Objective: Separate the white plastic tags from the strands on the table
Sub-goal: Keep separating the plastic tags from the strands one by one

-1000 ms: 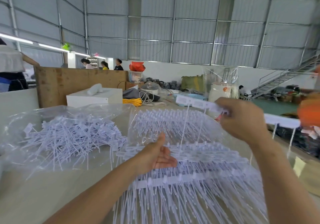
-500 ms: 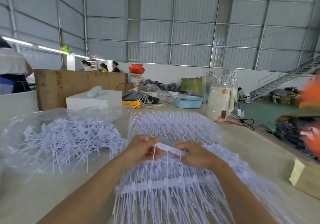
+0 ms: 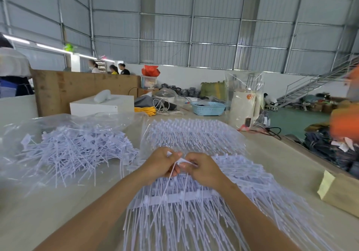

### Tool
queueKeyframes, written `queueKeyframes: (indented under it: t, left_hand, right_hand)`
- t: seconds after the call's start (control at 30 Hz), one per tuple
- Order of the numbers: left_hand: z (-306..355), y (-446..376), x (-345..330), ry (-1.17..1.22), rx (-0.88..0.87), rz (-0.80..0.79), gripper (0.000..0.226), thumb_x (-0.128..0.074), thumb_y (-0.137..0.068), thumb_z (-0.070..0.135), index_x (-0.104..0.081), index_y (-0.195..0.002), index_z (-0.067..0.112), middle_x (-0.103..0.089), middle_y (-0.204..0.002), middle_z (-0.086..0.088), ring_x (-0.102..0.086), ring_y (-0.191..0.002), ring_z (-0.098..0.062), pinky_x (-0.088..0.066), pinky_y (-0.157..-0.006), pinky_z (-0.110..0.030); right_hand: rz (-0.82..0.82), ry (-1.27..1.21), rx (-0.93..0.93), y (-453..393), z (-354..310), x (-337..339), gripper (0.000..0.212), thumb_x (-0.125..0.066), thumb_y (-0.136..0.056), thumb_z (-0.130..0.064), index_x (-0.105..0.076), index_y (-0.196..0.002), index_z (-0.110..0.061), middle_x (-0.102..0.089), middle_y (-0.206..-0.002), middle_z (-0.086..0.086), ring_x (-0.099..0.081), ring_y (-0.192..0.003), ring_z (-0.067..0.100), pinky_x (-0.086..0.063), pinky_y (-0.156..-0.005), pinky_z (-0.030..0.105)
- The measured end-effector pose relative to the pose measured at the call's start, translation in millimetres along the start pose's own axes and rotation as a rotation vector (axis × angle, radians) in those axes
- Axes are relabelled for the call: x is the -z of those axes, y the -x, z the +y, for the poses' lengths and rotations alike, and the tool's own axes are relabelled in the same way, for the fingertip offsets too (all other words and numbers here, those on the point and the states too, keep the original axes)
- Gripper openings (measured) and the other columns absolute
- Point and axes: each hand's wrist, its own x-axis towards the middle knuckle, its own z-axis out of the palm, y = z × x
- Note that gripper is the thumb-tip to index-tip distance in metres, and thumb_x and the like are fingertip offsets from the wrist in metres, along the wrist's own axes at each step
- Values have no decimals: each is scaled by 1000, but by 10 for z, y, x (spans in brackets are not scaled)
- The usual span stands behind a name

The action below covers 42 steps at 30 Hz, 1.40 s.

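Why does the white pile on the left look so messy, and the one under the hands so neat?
The left pile is loose single tags, tangled and crossing every way on clear plastic. The front pile is tags joined in rows on strips, their strands running side by side. Both are white plastic.

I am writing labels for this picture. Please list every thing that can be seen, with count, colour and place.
strip of tags: one, white, pinched between both hands
connected strips: a heap, white, on the table under the hands
loose tags: a pile, white, on clear plastic at left
table: one, pale wood
basket: one, light blue, far end of table
box: one, white, behind the loose pile
cable: one coil, yellow, beside the box
left hand: one, fingers curled on the strip
right hand: one, fingers curled on the strip
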Motion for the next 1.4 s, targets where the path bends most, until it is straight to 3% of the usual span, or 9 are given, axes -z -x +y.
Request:
queueKeyframes:
  t: [0.27, 0.47, 0.6, 0.7, 0.9, 0.97, 1.13, 1.23, 1.4]
  left_hand:
    - [14, -55, -41, -88, -38, 105, 37, -54, -97, 20, -57, -63, 6, -52, -47, -6, -41, -34, -11, -33, -38, -17]
    - [49, -144, 96, -6, 158, 190, 34, -60, -91, 10, -52, -58, 8, -45, -40, -3, -35, -31, -11, -25, -34, -13]
    - [39, -229, 604, 80, 70, 542, 30, -60, -93, 17, -56, -64, 7, -47, -39, 0, -37, -29, -10, -29, -36, -14]
    - [125, -180, 553, 232, 57, 383, 18, -53, -96, 19, -62, -82, 13, -61, -46, 2, -49, -34, -7, -38, -43, -17]
    - [206, -30, -43, 281, 191, -103, 60, -41, -83, 68, -64, -83, 13, -68, -65, -6, -63, -51, -14, -49, -49, -20]
    - [186, -7, -138, 245, 143, -185, 54, -52, -78, 64, -65, -87, 12, -69, -71, -6, -66, -59, -16, -52, -54, -22]
    - [84, -37, -159, 271, 26, -9, 13, -57, -95, 17, -61, -85, 10, -61, -75, -10, -58, -58, -16, -50, -53, -25]
    - [72, -51, -148, 312, -15, 61, 14, -58, -94, 21, -61, -85, 10, -60, -70, -5, -56, -53, -12, -47, -47, -20]
    - [33, -39, -176, 312, -12, -13, 21, -62, -91, 26, -59, -75, 13, -54, -52, 1, -49, -42, -9, -40, -43, -18]
  right_hand:
    - [154, 144, -2, 1, -62, -43, 9, -64, -87, -25, -67, -79, -23, -63, -73, -5, -59, -73, 18, -47, -67, 32]
    - [223, 561, 212, 68, -223, -25, 12, -56, -90, -26, -67, -96, -25, -69, -93, 0, -63, -85, 24, -30, -60, 22]
    - [264, 83, 230, 13, -350, 196, 19, -63, -88, -22, -64, -70, -20, -63, -71, 6, -58, -63, 16, -44, -55, 28]
    - [162, -289, 205, 21, -306, 286, 19, -66, -86, -13, -65, -70, -21, -64, -71, 4, -53, -53, 0, -42, -54, 15]
    - [220, -92, 169, -7, -120, 120, 14, -71, -81, -17, -62, -81, -28, -45, -87, -1, -49, -79, 6, -38, -72, 14]
    - [199, -26, 175, -10, -96, 104, 16, -71, -80, -16, -59, -90, -20, -43, -92, 1, -49, -79, 10, -41, -73, 21]
    - [134, -83, 39, 16, -31, 196, 43, -81, -70, -30, -52, -102, -28, -45, -93, -18, -46, -76, -8, -36, -69, 14]
    - [34, -59, 11, 27, 21, 252, 25, -70, -83, -29, -63, -81, -5, -54, -70, 2, -48, -62, 13, -39, -63, 31]
    - [-27, -126, 38, 53, -21, 244, 16, -68, -85, -18, -69, -79, -3, -63, -67, 9, -55, -64, 14, -42, -64, 29]
